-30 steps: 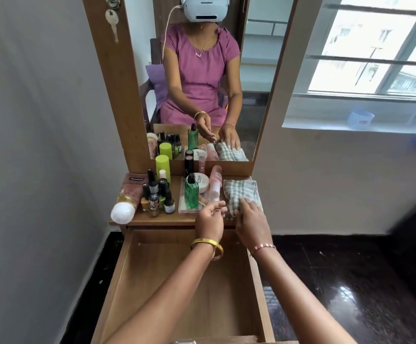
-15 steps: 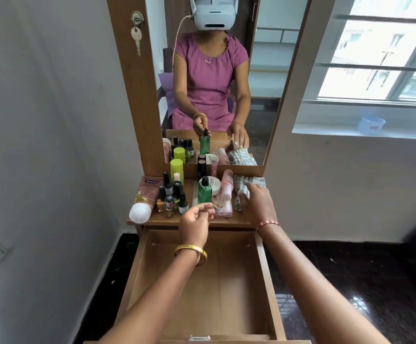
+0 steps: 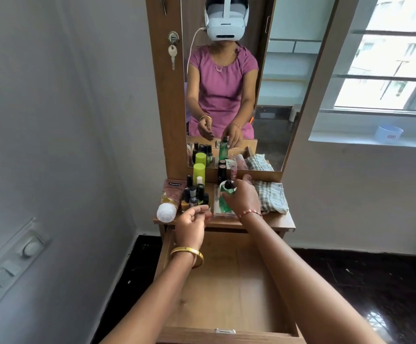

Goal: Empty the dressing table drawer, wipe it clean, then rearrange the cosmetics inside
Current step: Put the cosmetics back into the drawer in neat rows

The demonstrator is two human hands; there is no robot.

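Drawer [image 3: 227,289] pulled open and bare inside, wood bottom showing; cosmetics all up on the dressing table top [image 3: 282,220] below the mirror [image 3: 229,83]; checked cloth [image 3: 271,198] lies folded on the right of the top, nobody holding it. Judging by that, emptying and wiping look done, and the step in hand is the start of rearranging.

Right hand [image 3: 243,198] is over the green bottle [image 3: 224,203], fingers curled around its upper part near the black cap; looks clamped on it; bottle upright on a clear tray [image 3: 223,214] in the middle of the top. Left hand [image 3: 193,223] hovers at the front edge of the top, just beside the cluster of nail polish bottles [image 3: 197,194]; fingers loosely curled, fingertips pinched close together; cannot tell if anything small sits between them.

Other things: pink tube [image 3: 169,198] with white cap lying on the left; yellow-green bottle [image 3: 199,171] at the back by the mirror frame; dark lipsticks [image 3: 222,171] behind the green bottle.

Next move likely calls for lifting the green bottle straight up clear of the tray and neighbours, then bringing it down into the drawer and standing or laying it against a wall; risk is knocking the small polish bottles close by.
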